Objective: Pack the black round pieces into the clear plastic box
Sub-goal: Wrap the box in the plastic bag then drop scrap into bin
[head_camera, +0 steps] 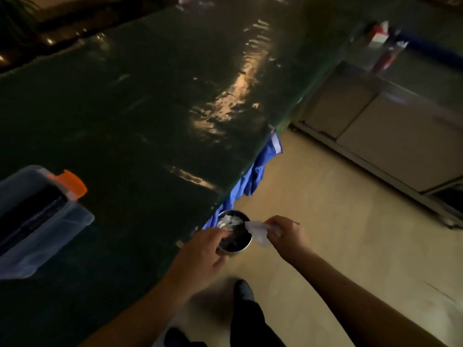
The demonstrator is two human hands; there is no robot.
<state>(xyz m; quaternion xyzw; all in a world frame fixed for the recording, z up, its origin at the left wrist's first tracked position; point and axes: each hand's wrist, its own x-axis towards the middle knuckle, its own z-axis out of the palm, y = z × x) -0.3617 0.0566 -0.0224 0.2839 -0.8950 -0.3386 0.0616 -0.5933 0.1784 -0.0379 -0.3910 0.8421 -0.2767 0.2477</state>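
The clear plastic box (37, 221) with an orange latch (72, 184) lies at the left of the dark green table (140, 116); rows of black pieces show inside it. My left hand (200, 256) and my right hand (288, 234) are off the table's right edge, above a small round metal bin (238, 246) on the floor. My right hand pinches a piece of crumpled clear plastic wrap (258, 231) over the bin. My left hand reaches over the bin's left rim, fingers curled at something I cannot make out. White scraps lie in the bin.
A blue cloth (255, 171) hangs from the table's right edge. Beige floor (338, 221) spreads to the right, with a low metal cabinet (390, 131) beyond it. My dark trouser leg and shoe (245, 309) are at the bottom. The scene is dim.
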